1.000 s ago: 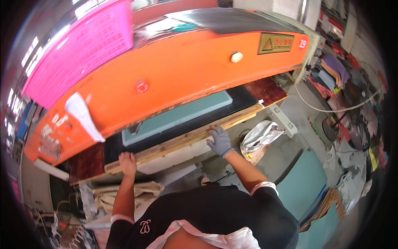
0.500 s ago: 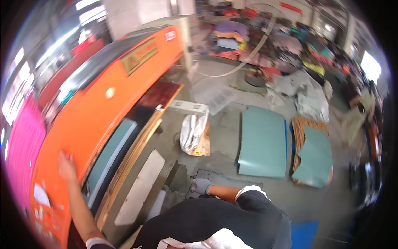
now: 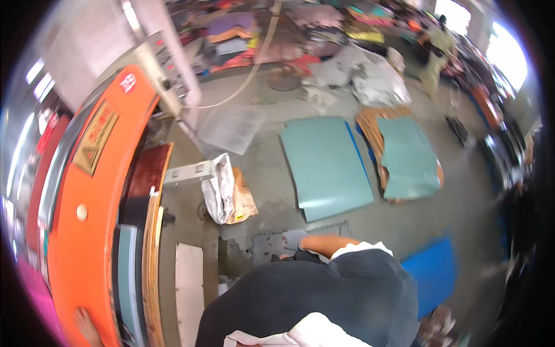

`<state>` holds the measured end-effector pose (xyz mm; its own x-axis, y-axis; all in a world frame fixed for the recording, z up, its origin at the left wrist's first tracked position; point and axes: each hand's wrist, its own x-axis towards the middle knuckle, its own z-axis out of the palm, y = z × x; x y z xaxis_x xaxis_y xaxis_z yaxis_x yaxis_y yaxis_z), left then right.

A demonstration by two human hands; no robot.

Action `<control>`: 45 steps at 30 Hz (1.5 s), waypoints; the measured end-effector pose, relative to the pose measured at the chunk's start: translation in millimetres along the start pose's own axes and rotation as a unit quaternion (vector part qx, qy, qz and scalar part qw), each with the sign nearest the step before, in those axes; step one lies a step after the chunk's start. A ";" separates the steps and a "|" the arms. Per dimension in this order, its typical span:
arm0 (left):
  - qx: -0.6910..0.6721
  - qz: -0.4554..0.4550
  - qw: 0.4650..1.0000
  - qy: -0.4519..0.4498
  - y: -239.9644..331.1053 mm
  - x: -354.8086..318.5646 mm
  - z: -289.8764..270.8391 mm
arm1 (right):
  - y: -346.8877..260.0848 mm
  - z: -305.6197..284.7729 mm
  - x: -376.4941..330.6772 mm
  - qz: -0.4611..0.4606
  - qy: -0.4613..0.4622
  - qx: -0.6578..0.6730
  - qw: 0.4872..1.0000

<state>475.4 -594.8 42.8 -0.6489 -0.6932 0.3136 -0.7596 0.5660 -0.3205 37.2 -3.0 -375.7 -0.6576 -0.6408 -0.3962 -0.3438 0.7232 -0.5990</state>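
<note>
1. The fingers of the right hand (image 3: pixel 293 239), in a grey knitted work glove, are curling loosely downward; they are not spread wide, and I cannot tell whether they are pinching anything. They are hanging just over a dark grey flat sheet (image 3: pixel 269 246) lying on the concrete floor (image 3: pixel 260 168), close to touching it, though contact is not clear.
2. The bare forearm behind that glove is running back to a white short sleeve at the person's dark-clad body.
3. The left hand (image 3: pixel 87 325), bare, is lying flat against the lower edge of the big orange machine cover (image 3: pixel 78 243); its fingers are blurred at the rim of the view, so I cannot tell how far they are spread.
4. Beside the orange cover, on its floor side, a teal flat pad (image 3: pixel 127 277) and a long pale wooden batten (image 3: pixel 152 260) are lying in the machine bed.
5. Just beyond the batten, away from the orange cover, a white flat board (image 3: pixel 189 289) is resting on the floor.
6. Further from the orange cover, a crumpled silver and tan bag (image 3: pixel 228 191) is sitting near the dark grey sheet.
7. Well apart from the cover, two large teal rectangular sheets (image 3: pixel 326 165) are lying side by side.
</note>
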 end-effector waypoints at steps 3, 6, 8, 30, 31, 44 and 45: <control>0.235 0.060 0.970 -0.014 -4.6 7.7 20.6 | 6.4 -1.6 5.2 -0.006 -0.038 -0.042 0.998; 0.139 -0.062 0.985 0.088 18.3 1.9 24.8 | 4.3 4.2 15.5 0.005 -0.068 -0.056 0.996; 0.029 -0.072 0.968 0.237 47.8 -3.6 25.8 | -2.0 5.8 28.5 -0.023 -0.098 -0.046 0.994; -0.095 -0.270 0.936 -0.205 83.3 -116.5 208.0 | -128.9 32.9 40.3 -0.210 -0.178 -0.145 0.950; -0.129 -0.272 0.939 -0.165 81.4 -111.6 213.7 | -128.7 36.4 26.2 -0.197 -0.189 -0.195 0.942; -0.072 -0.162 0.969 -0.171 56.6 -107.0 182.9 | -75.7 136.7 -86.4 0.027 -0.134 -0.075 0.988; -0.072 -0.153 0.971 -0.170 58.4 -112.2 180.7 | -61.7 152.0 -92.8 0.054 -0.172 -0.039 0.983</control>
<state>511.8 -564.5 -172.7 -0.3584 -0.9320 0.0537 -0.9286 0.3500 -0.1236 221.3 -27.4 -407.7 -0.4314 -0.5994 -0.6742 -0.3442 0.8002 -0.4911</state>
